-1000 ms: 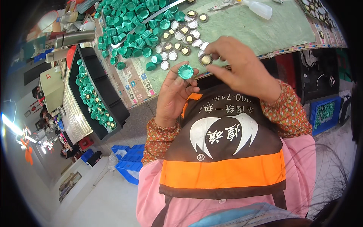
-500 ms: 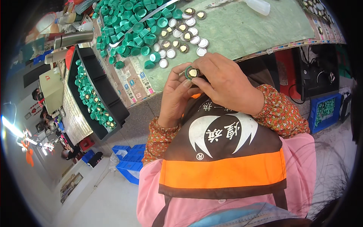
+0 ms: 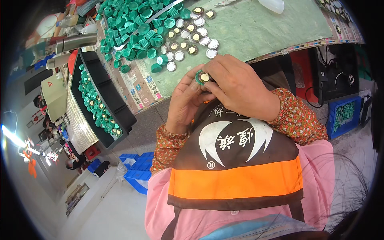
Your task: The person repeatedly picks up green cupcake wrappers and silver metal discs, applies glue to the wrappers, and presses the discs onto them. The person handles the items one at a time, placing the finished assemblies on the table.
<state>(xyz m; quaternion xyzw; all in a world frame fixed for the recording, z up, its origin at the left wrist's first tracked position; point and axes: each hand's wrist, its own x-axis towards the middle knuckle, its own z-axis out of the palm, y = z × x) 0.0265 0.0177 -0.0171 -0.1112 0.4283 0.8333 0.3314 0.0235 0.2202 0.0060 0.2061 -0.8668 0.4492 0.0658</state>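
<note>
Green sheeting covers much of the worktable (image 3: pixel 296 30) across the top of the frame, with a heap of green cups (image 3: pixel 132 40) at upper left. Beside the heap lie loose white discs (image 3: pixel 179 55) and dark discs (image 3: pixel 193 49) with pale middles. At left, a black crate (image 3: pixel 109 92) holds more green cups, a few showing pale-centred discs inside. A blue crate (image 3: pixel 331 122) stands at the right.

Near the middle of the frame, just off the table's edge, my left hand (image 3: pixel 182 100) grips 1 green cup (image 3: pixel 197 77) in its fingers, mouth up. My right hand (image 3: pixel 238 84) is closed in around 1 dark disc (image 3: pixel 205 77), thumb and fingers narrow at the cup's mouth.

What has changed: 1 second ago I held that disc apart from the cup, off to the right; now the 2 are together. I judge that makes them a pair, though my fingers hide how deep the disc sits.
</note>
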